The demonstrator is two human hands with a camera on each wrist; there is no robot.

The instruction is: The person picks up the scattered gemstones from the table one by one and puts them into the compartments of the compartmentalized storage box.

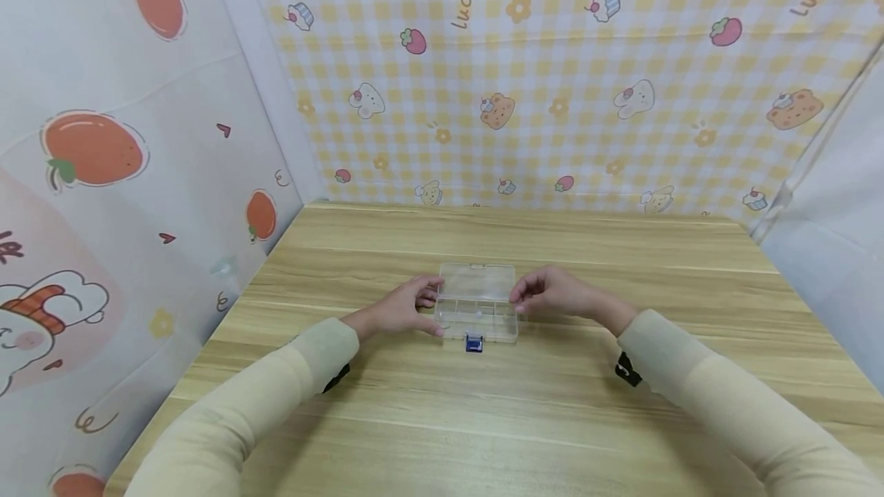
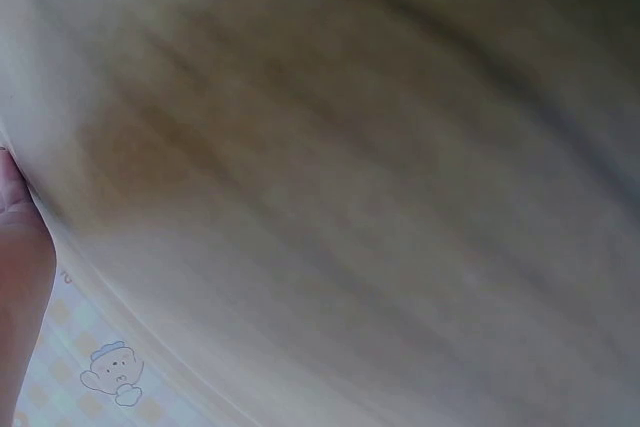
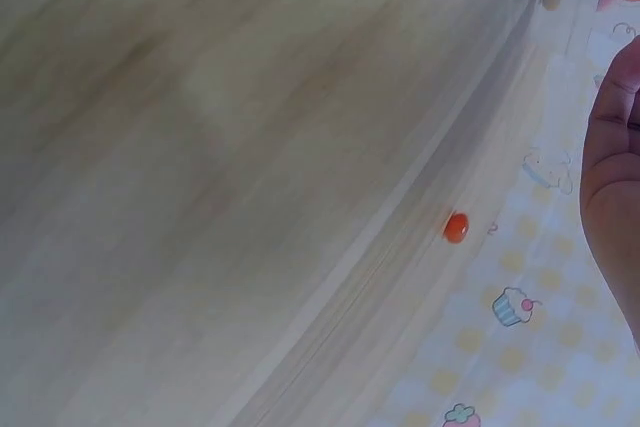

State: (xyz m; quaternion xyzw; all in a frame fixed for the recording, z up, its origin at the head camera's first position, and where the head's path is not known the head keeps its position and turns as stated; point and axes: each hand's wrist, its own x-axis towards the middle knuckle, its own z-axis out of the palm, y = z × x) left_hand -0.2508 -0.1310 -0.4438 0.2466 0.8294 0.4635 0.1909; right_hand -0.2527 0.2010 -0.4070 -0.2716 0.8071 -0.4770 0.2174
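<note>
A clear plastic compartment box (image 1: 476, 326) lies on the wooden table with its lid (image 1: 476, 282) laid back. Thin walls divide its inside, and a blue latch (image 1: 473, 343) hangs at the front. My left hand (image 1: 407, 307) holds the box's left end, thumb at the front corner and fingers beside the lid. On the opposite side, my right hand (image 1: 552, 294) pinches at the right edge near the hinge line, thumb against curled fingers. The wrist views catch only part of the left hand (image 2: 18, 267) and the right hand (image 3: 615, 167), at their outer edges.
The wooden table (image 1: 483, 420) runs back to a yellow checked curtain (image 1: 539, 159). A white curtain with fruit prints (image 1: 97, 148) hangs along the left side. A small orange oval spot (image 3: 456, 228) shows in the right wrist view.
</note>
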